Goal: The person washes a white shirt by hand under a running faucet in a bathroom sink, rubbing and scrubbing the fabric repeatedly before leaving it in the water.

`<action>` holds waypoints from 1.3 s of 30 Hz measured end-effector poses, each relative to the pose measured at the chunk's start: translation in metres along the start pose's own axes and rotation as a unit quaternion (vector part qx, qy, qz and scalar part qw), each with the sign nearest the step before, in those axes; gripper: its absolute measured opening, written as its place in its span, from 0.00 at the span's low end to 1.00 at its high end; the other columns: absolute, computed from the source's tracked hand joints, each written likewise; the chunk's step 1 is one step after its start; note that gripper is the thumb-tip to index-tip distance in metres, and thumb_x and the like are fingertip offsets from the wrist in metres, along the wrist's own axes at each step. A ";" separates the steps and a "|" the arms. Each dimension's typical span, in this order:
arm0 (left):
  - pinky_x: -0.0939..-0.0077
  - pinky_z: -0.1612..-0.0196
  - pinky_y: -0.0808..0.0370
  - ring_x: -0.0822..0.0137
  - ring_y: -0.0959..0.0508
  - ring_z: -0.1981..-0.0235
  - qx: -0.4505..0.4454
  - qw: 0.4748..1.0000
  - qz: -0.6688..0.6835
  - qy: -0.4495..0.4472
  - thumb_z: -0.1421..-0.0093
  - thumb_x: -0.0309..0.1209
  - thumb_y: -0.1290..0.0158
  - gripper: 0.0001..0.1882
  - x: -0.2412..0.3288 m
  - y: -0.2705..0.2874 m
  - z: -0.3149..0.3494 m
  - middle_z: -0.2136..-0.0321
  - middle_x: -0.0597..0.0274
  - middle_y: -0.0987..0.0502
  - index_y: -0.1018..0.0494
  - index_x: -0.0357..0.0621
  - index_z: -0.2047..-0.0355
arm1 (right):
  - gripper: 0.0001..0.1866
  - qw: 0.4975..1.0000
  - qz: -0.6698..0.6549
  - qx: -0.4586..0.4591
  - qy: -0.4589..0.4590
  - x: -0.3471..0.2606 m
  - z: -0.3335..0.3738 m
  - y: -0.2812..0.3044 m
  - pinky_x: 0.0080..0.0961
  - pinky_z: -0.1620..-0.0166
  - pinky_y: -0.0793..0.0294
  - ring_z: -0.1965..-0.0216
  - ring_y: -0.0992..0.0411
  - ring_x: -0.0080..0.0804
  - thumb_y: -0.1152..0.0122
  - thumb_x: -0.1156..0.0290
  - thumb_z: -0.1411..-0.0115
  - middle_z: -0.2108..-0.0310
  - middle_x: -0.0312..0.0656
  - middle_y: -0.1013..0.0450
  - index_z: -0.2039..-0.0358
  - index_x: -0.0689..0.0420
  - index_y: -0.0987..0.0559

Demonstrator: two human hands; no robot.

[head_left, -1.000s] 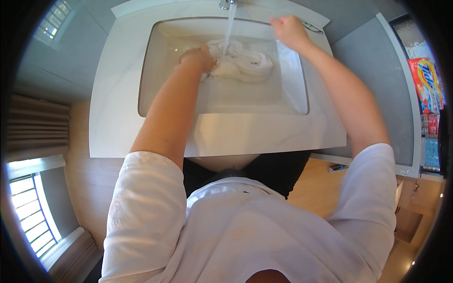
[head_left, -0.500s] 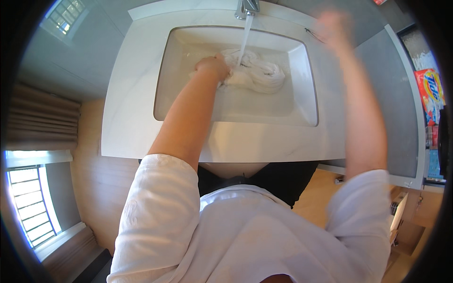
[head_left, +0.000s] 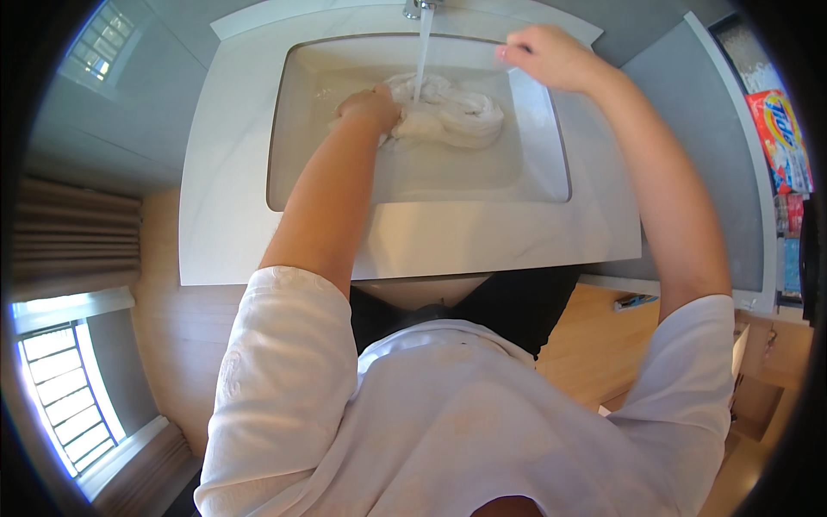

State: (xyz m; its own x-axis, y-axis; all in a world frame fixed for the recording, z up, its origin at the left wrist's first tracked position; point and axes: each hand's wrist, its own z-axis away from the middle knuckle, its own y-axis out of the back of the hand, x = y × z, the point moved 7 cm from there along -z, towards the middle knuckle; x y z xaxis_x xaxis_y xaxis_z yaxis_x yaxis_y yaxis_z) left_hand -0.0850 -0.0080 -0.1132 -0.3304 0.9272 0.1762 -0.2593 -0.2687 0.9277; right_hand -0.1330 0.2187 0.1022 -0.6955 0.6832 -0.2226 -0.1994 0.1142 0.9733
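White cloth (head_left: 457,125), one bunch, lies in water (head_left: 457,181) in one sink (head_left: 544,138) under one running tap (head_left: 424,9). Of two hands, the left hand (head_left: 370,107) stays at the cloth's left end; I cannot tell whether it grips. The right hand (head_left: 551,59), blurred farther right half a second ago, is back above the sink's far right corner, fingers curled narrow.
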 end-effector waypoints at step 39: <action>0.52 0.42 0.28 0.43 0.24 0.45 0.005 0.997 -0.058 -0.059 0.33 0.52 0.54 0.32 0.003 -0.003 -0.015 0.47 0.38 0.24 0.38 0.36 0.41 | 0.04 0.995 0.054 0.049 -0.067 0.008 0.263 -0.043 0.38 0.63 0.26 0.63 0.27 0.43 0.39 0.70 0.41 0.68 0.43 0.27 0.67 0.55 0.21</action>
State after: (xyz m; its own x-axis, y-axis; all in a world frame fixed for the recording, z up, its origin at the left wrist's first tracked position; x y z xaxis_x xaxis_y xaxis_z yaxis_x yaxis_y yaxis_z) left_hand -0.0993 -0.0085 -0.1202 -0.1893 0.9763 0.1048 -0.2799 -0.1559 0.9473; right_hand 0.0517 0.4096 0.0733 -0.6092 0.7849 -0.1126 -0.0558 0.0993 0.9935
